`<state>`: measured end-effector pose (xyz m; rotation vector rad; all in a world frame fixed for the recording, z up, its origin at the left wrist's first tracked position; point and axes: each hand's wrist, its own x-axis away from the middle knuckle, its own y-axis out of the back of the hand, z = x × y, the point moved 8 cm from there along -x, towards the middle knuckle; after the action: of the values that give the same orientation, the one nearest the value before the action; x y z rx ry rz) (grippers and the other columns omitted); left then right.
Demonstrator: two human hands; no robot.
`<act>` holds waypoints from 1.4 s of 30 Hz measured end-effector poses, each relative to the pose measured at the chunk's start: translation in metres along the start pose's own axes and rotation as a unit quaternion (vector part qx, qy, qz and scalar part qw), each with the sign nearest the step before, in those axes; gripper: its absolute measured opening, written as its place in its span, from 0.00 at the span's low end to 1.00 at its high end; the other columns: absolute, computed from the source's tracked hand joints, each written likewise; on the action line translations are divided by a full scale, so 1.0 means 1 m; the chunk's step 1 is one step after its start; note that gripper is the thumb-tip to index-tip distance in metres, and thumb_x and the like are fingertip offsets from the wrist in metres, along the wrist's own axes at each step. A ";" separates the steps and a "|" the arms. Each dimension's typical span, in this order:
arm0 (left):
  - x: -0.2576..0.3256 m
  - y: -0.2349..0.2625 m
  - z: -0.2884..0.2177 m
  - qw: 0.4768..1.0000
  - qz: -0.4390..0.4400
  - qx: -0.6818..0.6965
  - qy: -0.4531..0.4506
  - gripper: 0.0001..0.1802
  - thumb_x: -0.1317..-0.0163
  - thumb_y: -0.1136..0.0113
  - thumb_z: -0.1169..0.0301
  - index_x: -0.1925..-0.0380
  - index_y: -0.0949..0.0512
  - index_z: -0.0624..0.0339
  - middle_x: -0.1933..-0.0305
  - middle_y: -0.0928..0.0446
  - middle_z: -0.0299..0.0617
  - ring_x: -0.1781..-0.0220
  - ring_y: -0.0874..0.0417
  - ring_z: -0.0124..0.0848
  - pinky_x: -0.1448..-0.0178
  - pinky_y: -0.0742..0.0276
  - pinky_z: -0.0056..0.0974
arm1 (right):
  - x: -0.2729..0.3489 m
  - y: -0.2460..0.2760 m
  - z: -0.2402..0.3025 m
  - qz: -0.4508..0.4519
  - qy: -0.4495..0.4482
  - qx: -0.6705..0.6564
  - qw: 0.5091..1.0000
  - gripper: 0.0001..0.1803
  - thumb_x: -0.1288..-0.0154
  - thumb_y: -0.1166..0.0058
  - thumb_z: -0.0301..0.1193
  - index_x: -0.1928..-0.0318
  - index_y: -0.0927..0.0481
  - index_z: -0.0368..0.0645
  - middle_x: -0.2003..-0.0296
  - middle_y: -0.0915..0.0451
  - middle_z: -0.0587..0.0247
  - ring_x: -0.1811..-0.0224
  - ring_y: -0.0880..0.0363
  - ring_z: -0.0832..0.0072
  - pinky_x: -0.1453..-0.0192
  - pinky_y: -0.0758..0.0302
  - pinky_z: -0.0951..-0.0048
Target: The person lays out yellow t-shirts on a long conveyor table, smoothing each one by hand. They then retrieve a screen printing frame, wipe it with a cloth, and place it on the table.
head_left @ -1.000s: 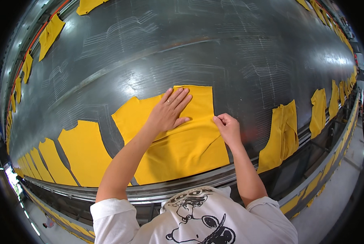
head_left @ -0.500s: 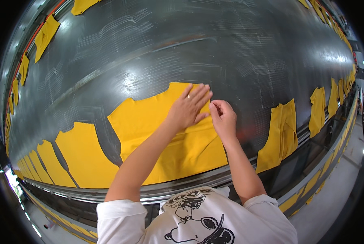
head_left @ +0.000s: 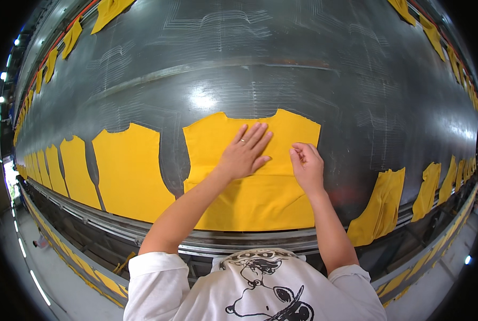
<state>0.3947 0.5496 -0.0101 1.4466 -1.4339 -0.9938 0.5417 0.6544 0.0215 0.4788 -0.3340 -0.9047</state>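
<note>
A yellow fabric panel, cut like a shirt body with a scooped neckline, lies on the long dark table in front of me. Its upper part is smooth, while a crosswise fold and some creases run through the lower part. My left hand rests flat on the panel below the neckline, fingers stretched. Over the panel's right side is my right hand, its fingers curled and thumb close to the index finger. Whether anything is pinched there I cannot make out.
More yellow panels lie in a row to the left along the near edge. Rumpled yellow pieces lie to the right. Others line the far edge. The dark tabletop carries chalk-like lines, and a metal rail borders its near side.
My left hand has slid from the panel's upper right toward its middle, still flat. The panel's upper part now lies straighter and flatter. My right hand has moved inward from the right edge.
</note>
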 end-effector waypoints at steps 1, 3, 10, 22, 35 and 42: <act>0.005 0.003 0.014 1.000 -0.010 -0.007 0.011 0.38 0.27 0.56 0.45 0.26 0.40 0.57 0.20 0.44 0.46 0.18 0.48 0.40 0.17 0.58 0.50 | -0.003 -0.006 0.004 0.011 0.013 0.011 1.000 0.09 0.33 0.41 0.27 0.55 0.19 0.36 0.61 0.19 0.55 0.62 0.18 0.64 0.57 0.22 0.67; 0.010 0.013 0.032 0.999 -0.019 -0.019 0.025 0.36 0.26 0.56 0.47 0.26 0.39 0.57 0.21 0.43 0.46 0.18 0.46 0.40 0.17 0.56 0.50 | -0.008 -0.019 0.009 0.036 0.038 0.032 0.998 0.11 0.34 0.41 0.27 0.53 0.19 0.36 0.58 0.18 0.54 0.56 0.18 0.61 0.52 0.22 0.63; 0.025 0.005 0.026 0.994 0.055 0.019 -0.093 0.35 0.23 0.62 0.47 0.25 0.42 0.57 0.20 0.44 0.40 0.17 0.50 0.37 0.16 0.60 0.49 | -0.015 -0.080 0.043 0.149 0.297 0.269 0.904 0.32 0.31 0.44 0.43 0.32 0.29 0.41 0.29 0.33 0.53 0.25 0.38 0.61 0.22 0.45 0.53; 0.036 0.016 0.076 0.996 0.060 -0.007 -0.070 0.41 0.27 0.66 0.37 0.22 0.47 0.49 0.18 0.50 0.40 0.17 0.53 0.36 0.15 0.63 0.48 | -0.014 -0.111 0.024 0.262 0.319 0.376 0.830 0.42 0.29 0.53 0.55 0.25 0.40 0.41 0.22 0.46 0.57 0.18 0.54 0.66 0.17 0.60 0.54; 0.036 0.042 0.122 0.991 -0.006 -0.076 0.108 0.41 0.27 0.64 0.40 0.23 0.45 0.53 0.19 0.49 0.46 0.16 0.54 0.40 0.16 0.61 0.50 | -0.050 -0.089 0.016 0.158 0.231 0.410 0.868 0.41 0.25 0.59 0.54 0.23 0.45 0.40 0.22 0.50 0.52 0.18 0.56 0.60 0.17 0.61 0.52; 0.133 0.071 0.128 0.938 -0.192 -0.023 0.289 0.31 0.27 0.49 0.57 0.31 0.34 0.63 0.24 0.39 0.54 0.21 0.42 0.49 0.21 0.49 0.50 | -0.018 0.013 -0.057 0.003 0.051 0.443 0.895 0.36 0.24 0.54 0.44 0.26 0.43 0.34 0.23 0.49 0.41 0.19 0.54 0.51 0.18 0.59 0.49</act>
<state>0.2546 0.4132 0.0189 1.8298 -0.7125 -0.7248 0.5667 0.6903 -0.0211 1.3621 -0.6514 -0.6767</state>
